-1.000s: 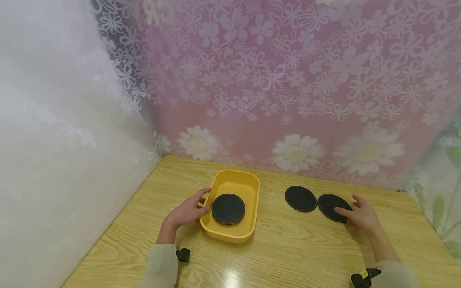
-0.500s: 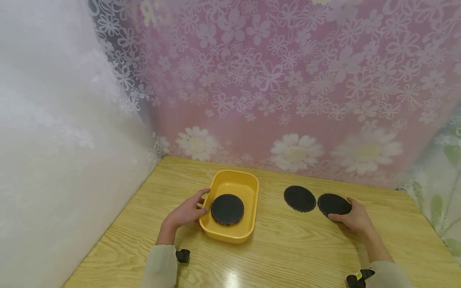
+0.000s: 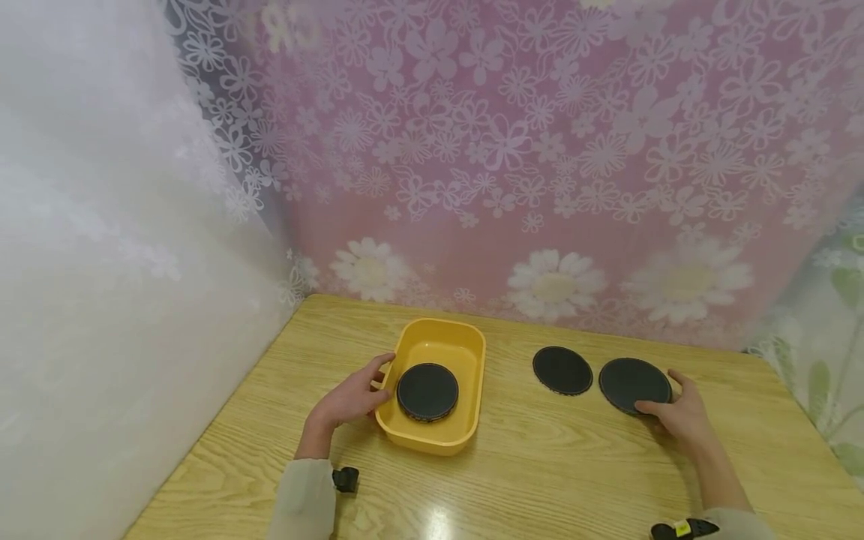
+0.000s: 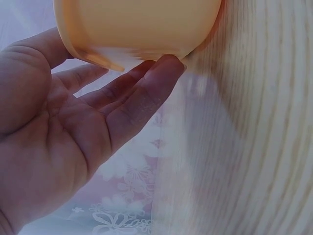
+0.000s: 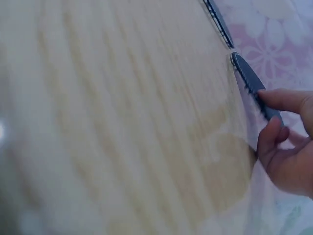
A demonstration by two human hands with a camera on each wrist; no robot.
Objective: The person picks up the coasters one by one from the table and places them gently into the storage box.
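Note:
In the head view, my left hand [image 3: 354,390] holds the left rim of a yellow tray [image 3: 481,375]. The left wrist view shows its fingers [image 4: 142,105] against the tray's outer wall. A round black coaster [image 3: 427,391] with a stitched edge lies flat inside the tray, with more layers showing below its edge. At the right, my right hand [image 3: 685,412] pinches a second black coaster [image 3: 631,381] at its near right edge, thumb on top. A third coaster [image 3: 562,370] lies on the table just left of it.
The wood-grain table [image 3: 526,465] reaches back to a pink flowered curtain [image 3: 472,187]. A white curtain [image 3: 135,300] hangs along the left side. Black cameras [image 3: 346,480] are strapped at both wrists.
My right hand has closed on the right coaster's edge, and that coaster now looks larger and shifted slightly right. The left hand and tray have stayed in place.

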